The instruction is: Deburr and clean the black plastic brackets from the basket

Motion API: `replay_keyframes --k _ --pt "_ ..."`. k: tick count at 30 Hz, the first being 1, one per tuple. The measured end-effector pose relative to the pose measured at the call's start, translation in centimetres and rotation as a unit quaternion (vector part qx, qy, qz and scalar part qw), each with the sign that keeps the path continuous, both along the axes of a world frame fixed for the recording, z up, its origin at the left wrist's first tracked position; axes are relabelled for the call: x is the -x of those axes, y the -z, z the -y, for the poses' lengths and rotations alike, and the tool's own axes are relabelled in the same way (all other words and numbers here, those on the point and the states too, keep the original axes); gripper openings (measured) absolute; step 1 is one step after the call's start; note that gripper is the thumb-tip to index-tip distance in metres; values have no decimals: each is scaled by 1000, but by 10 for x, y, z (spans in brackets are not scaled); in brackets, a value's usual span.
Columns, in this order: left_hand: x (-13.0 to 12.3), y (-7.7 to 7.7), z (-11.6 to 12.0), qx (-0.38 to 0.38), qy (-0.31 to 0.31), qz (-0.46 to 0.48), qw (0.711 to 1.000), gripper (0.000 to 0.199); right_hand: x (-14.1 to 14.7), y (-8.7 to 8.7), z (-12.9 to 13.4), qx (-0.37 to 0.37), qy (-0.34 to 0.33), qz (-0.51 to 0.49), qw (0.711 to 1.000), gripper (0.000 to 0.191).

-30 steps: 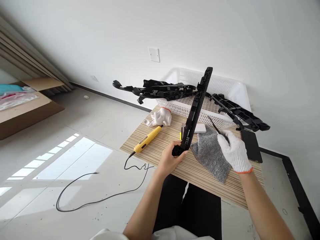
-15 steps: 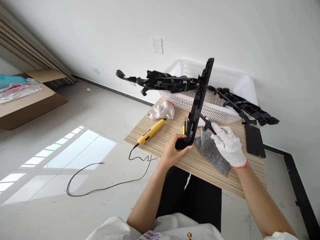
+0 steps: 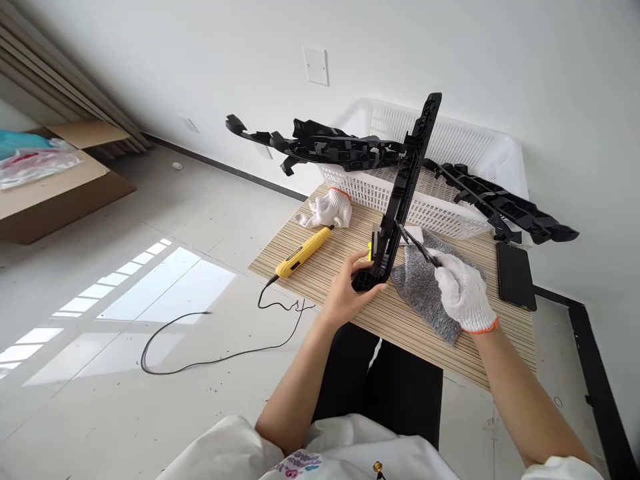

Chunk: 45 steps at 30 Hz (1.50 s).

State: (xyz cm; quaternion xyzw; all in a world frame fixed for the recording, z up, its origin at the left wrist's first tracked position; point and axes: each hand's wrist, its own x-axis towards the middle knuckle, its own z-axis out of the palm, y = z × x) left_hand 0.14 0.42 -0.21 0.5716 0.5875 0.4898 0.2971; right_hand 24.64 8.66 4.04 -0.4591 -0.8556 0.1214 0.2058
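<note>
My bare left hand (image 3: 350, 293) grips the lower end of a long black plastic trim piece (image 3: 400, 193), which stands tilted up from the table. My right hand (image 3: 463, 290), in a white knit glove with an orange cuff, is closed on a slim dark tool (image 3: 417, 243) with two thin arms, like tweezers. Its tip reaches the right side of the trim piece; whether it touches, I cannot tell. Under and beside the glove lies a grey cloth (image 3: 425, 300). Something small and yellow (image 3: 371, 251) shows just behind my left fingers.
Several black plastic parts (image 3: 340, 150) lie across a white basket (image 3: 450, 217) and overhang both sides. On the wood-grain table (image 3: 310, 280) are a yellow corded tool (image 3: 304, 252), a loose white glove (image 3: 327, 208) and a black phone (image 3: 516, 275). A cardboard box (image 3: 65, 190) stands at left.
My right hand has shifted slightly right and down, and the tool's two arms now show apart. The trim piece leans a little further right. The whole view has tilted slightly.
</note>
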Motion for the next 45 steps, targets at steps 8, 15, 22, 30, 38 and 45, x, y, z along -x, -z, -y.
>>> replay_keyframes --k 8,15,22,30,38,45 --pt "1 -1 1 8 -10 -2 1000 64 10 -8 4 14 35 -10 999 48" --pt "2 1 2 4 -10 -2 1000 65 4 2 -5 -54 51 128 989 44" --pt "2 -3 2 1 -2 -9 1000 62 8 -9 0 -32 97 83 991 44" --pt "1 -2 2 -17 4 -12 1000 58 5 -6 -1 -13 55 59 997 48" --pt "0 -4 1 -29 6 -15 999 53 8 -5 0 -56 48 68 995 47" --pt "-2 0 -1 1 -9 -27 1000 58 0 0 -9 -77 -14 104 991 53"
